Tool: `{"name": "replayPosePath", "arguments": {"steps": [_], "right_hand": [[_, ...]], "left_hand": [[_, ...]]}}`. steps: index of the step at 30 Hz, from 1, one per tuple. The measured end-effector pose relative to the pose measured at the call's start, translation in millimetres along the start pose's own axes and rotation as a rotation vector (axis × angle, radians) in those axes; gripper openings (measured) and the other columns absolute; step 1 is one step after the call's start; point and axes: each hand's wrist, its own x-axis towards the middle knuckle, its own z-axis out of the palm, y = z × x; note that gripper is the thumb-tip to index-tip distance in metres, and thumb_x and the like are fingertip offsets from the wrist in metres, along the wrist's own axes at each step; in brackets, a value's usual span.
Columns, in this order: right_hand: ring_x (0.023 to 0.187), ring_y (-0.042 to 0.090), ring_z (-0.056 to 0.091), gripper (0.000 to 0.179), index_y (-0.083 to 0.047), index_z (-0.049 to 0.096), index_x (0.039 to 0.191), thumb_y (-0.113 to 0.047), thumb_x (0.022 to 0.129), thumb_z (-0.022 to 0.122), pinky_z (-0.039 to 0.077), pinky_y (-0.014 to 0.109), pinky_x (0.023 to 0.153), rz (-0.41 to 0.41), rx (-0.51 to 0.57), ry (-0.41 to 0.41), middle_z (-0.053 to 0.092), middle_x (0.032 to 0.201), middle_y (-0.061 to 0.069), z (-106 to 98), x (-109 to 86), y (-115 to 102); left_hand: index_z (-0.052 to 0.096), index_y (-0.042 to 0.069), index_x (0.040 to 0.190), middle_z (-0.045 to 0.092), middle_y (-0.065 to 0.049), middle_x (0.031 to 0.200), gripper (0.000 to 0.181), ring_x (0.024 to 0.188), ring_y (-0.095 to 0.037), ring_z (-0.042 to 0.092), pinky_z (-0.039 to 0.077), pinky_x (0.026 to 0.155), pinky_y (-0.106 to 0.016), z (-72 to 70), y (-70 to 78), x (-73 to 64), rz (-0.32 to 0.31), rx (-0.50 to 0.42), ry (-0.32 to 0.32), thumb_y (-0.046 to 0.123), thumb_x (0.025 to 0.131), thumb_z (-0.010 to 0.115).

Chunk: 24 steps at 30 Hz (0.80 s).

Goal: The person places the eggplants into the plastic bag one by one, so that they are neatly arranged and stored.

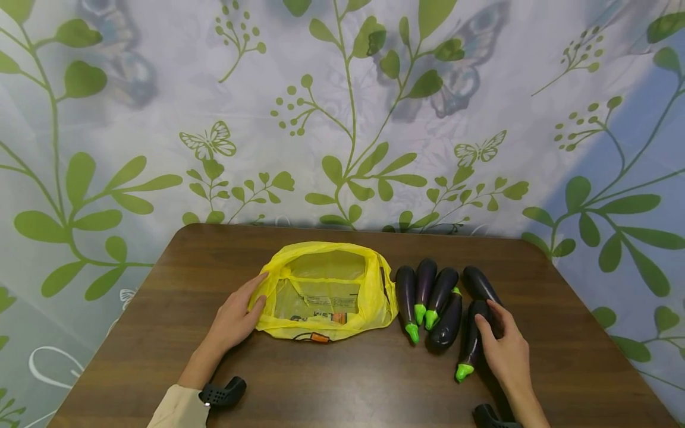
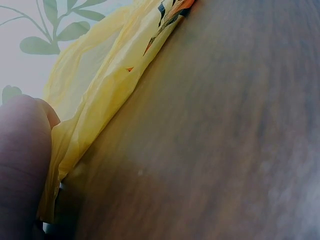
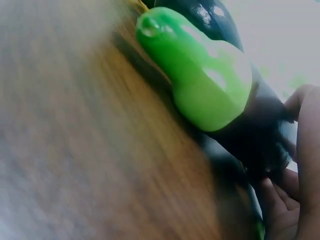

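Note:
A yellow plastic bag [image 1: 379,297] lies on the table with its wide mouth facing up, dark printing showing inside. At its left edge my left hand [image 1: 233,321] holds the rim, and in the left wrist view the thumb [image 2: 25,155] lies against the yellow plastic. To the right, my right hand [image 1: 505,351] grips a dark purple eggplant [image 1: 472,342] between thumb and fingers. That eggplant's bright green stem end [image 3: 212,90] points toward the near edge in the head view. Its far end lies close to another eggplant [image 1: 478,279], partly hidden behind the hand.
Several more eggplants [image 1: 426,285] lie grouped between the bag and my right hand. The brown wooden table [image 1: 342,386] ends at a hanging cloth [image 1: 299,178] printed with green leaves. Black wrist devices [image 1: 223,393] are on both wrists.

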Motion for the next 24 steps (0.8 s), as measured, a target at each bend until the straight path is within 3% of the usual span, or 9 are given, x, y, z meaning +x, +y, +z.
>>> {"name": "replayPosePath", "arguments": {"steps": [3, 6, 10, 13, 17, 24], "right_hand": [[0.127, 0.045, 0.060, 0.060, -0.016, 0.045, 0.156, -0.045, 0.105, 0.055, 0.042, 0.011, 0.082, 0.025, 0.018, 0.007, 0.053, 0.152, 0.022, -0.7, 0.0, -0.6], [0.126, 0.046, 0.061, 0.061, -0.017, 0.044, 0.157, -0.047, 0.105, 0.055, 0.033, -0.001, 0.073, 0.043, 0.045, 0.008, 0.053, 0.151, 0.024, -1.6, -0.4, -1.4], [0.124, 0.039, 0.063, 0.062, -0.018, 0.042, 0.158, -0.048, 0.104, 0.056, 0.034, 0.000, 0.072, 0.045, 0.053, 0.009, 0.053, 0.151, 0.022, -1.7, -1.0, -2.8], [0.108, 0.012, 0.065, 0.061, -0.020, 0.042, 0.158, -0.047, 0.104, 0.056, 0.038, 0.004, 0.072, 0.036, 0.051, 0.020, 0.055, 0.150, 0.019, -1.4, -1.1, -3.6], [0.086, -0.017, 0.050, 0.059, -0.021, 0.041, 0.158, -0.044, 0.105, 0.056, 0.040, 0.010, 0.069, 0.016, 0.059, 0.032, 0.056, 0.149, 0.018, -0.9, -1.3, -3.9], [0.088, -0.020, 0.047, 0.057, -0.022, 0.042, 0.158, -0.043, 0.106, 0.054, 0.041, 0.008, 0.069, 0.017, 0.104, 0.036, 0.055, 0.150, 0.017, -0.4, -1.6, -4.6]], "left_hand": [[0.043, 0.013, 0.158, 0.047, -0.018, 0.157, 0.051, 0.142, -0.043, 0.047, 0.040, 0.109, -0.068, -0.3, 0.1, -0.1, 0.000, -0.002, 0.000, 0.019, 0.108, 0.052], [0.043, 0.013, 0.158, 0.047, -0.018, 0.158, 0.051, 0.142, -0.044, 0.047, 0.040, 0.109, -0.068, -0.4, 0.1, -0.2, -0.003, -0.001, -0.001, 0.019, 0.108, 0.052], [0.043, 0.014, 0.158, 0.046, -0.018, 0.158, 0.051, 0.142, -0.044, 0.047, 0.040, 0.108, -0.068, -0.1, 0.0, -0.3, -0.007, -0.001, -0.002, 0.019, 0.108, 0.052], [0.043, 0.014, 0.158, 0.046, -0.018, 0.158, 0.051, 0.142, -0.044, 0.047, 0.039, 0.109, -0.068, 0.0, -0.2, -0.4, -0.007, 0.000, -0.002, 0.020, 0.108, 0.052], [0.043, 0.014, 0.158, 0.047, -0.018, 0.157, 0.051, 0.142, -0.044, 0.047, 0.039, 0.109, -0.068, 0.3, 0.1, -0.4, -0.004, 0.001, 0.001, 0.019, 0.107, 0.052], [0.043, 0.014, 0.158, 0.047, -0.017, 0.157, 0.051, 0.142, -0.043, 0.047, 0.040, 0.109, -0.068, 0.6, -0.5, -0.2, -0.004, -0.001, 0.002, 0.018, 0.107, 0.052]]}}
